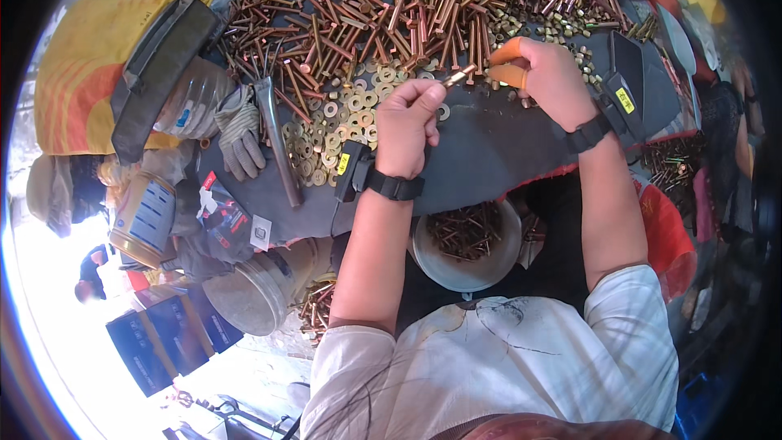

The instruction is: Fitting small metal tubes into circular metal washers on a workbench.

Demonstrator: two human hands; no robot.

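Note:
My left hand [409,122] pinches a copper-coloured bolt [459,76] by its shank, head end pointing right. My right hand [544,73], with orange caps on thumb and forefinger, holds its fingertips at the bolt's tip; whether something small sits between them I cannot tell. Both wrists carry black bands with small black devices. Behind the hands lies a big heap of copper bolts [391,8], with brass washers [342,118] spread to the left on a dark mat [489,147].
A metal bowl [466,246] of bolts sits below the mat near my lap. At left lie a grey work glove [238,132], a metal bar [277,143], a yellow bag [85,73], a plastic jar [252,289] and dark boxes [167,334].

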